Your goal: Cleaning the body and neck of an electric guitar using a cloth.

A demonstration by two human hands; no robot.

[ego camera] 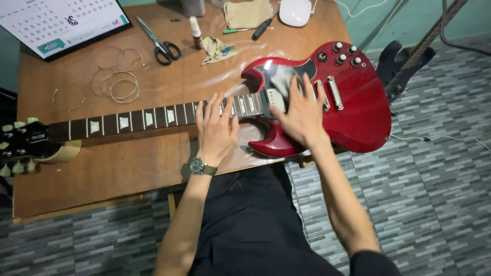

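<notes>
Lying across the wooden table (128, 168) with its body overhanging the front edge, the red electric guitar (353, 107) takes both flat, open-fingered palms: left hand (216, 134) on the neck, right hand (302, 116) on the body.

Guitar: a red electric guitar (353, 102) lay flat across the wooden bench (128, 163), its headstock (25, 140) over the left edge.
Left hand: the left hand (216, 128) rested open on the neck (153, 116) near the body, a wristwatch (199, 166) on its wrist.
Right hand: the right hand (302, 115) lay spread, palm down, over the pickups.
Behind: scissors (159, 43), coiled strings (118, 84), a small bottle (196, 31), a crumpled cloth (217, 49) and a calendar (61, 23).
</notes>
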